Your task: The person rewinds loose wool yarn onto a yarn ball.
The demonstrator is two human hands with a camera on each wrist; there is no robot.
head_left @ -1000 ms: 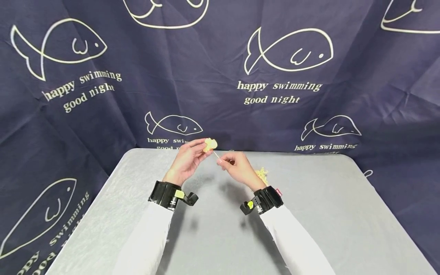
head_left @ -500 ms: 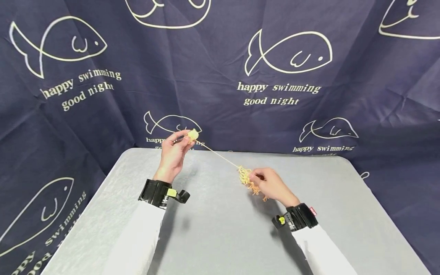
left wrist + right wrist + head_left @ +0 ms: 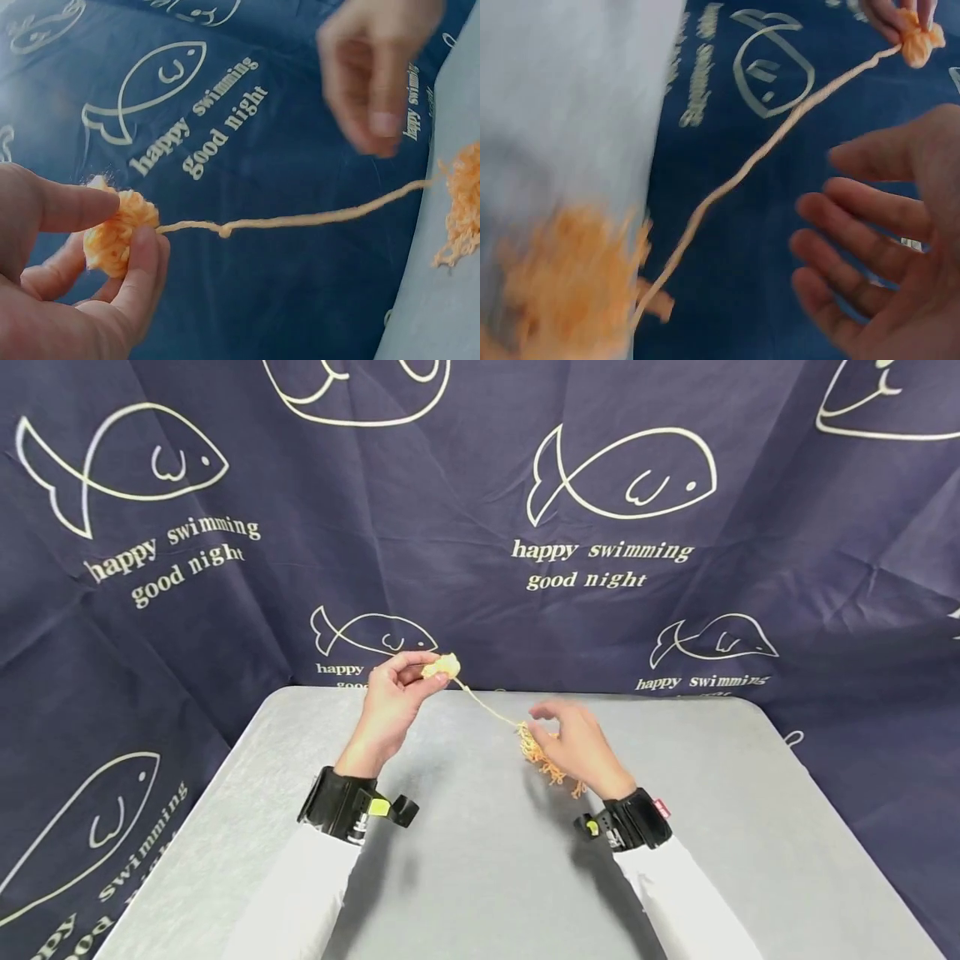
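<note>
Left hand (image 3: 390,702) pinches the small yarn ball (image 3: 441,667); right hand (image 3: 573,743) hangs open, empty, beside the loose pile (image 3: 542,758) on the desk (image 3: 480,860). Better to keep the strand (image 3: 487,708) gently taut.

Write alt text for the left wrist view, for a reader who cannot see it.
A left hand pinches a small ball of orange yarn between thumb and fingers. One strand with a small knot runs right to a loose yarn tangle on a grey table. The blurred right hand hovers above, against a navy fish-print cloth.
</note>
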